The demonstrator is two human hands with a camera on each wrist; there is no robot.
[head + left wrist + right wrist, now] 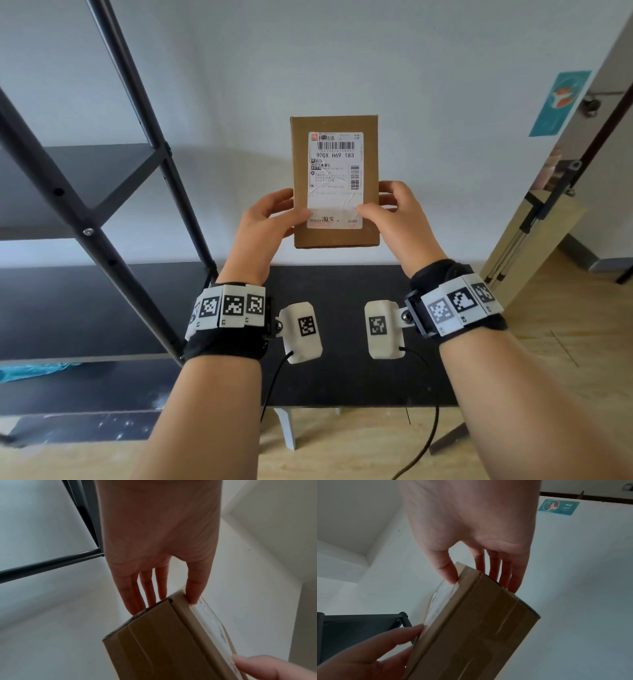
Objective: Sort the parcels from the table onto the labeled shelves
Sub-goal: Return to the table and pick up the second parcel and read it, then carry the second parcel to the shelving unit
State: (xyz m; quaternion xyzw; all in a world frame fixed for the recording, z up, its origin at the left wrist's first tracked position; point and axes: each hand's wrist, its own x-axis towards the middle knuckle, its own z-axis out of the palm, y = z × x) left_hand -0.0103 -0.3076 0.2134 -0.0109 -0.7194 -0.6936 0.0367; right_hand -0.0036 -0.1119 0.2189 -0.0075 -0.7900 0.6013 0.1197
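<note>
A brown cardboard parcel (335,236) with a white shipping label (335,171) facing me is held upright in the air in front of the white wall. My left hand (267,219) pinches its lower left side, thumb on the label face and fingers behind. My right hand (394,209) pinches the lower right side the same way. In the left wrist view the parcel (154,642) shows its side, with my left hand (164,599) on its top corner. The right wrist view has the parcel (479,622) under my right hand (471,581).
A black metal shelving unit (102,205) stands at the left, its shelves (96,164) bare where visible. A black table (342,359) lies below my wrists. A teal bag (34,371) sits low on the left. A doorway and folded frame (534,219) are at the right.
</note>
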